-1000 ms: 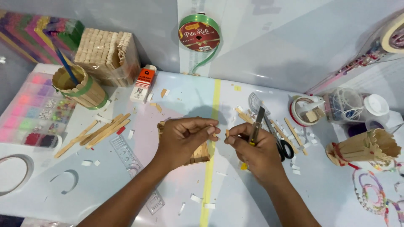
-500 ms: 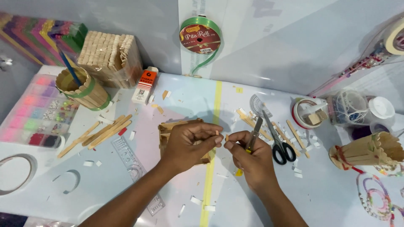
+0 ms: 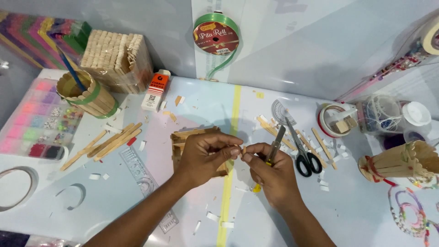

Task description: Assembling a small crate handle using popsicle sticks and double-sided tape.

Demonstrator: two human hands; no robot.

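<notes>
Small wooden stick piece (image 3: 243, 149) pinched between fingertips of both hands, held above the desk (image 3: 192, 105) near the yellow tape stripe (image 3: 234, 110). Left hand (image 3: 201, 155) fingers closed on its end. Right hand (image 3: 270, 171) closed on the piece and also gripping a utility knife (image 3: 275, 142), blade end pointing up-right. Stick-built box (image 3: 183, 137) sits under the left hand. Scissors (image 3: 302, 151) just right of the knife. Loose craft sticks (image 3: 109, 142) lie left.
</notes>
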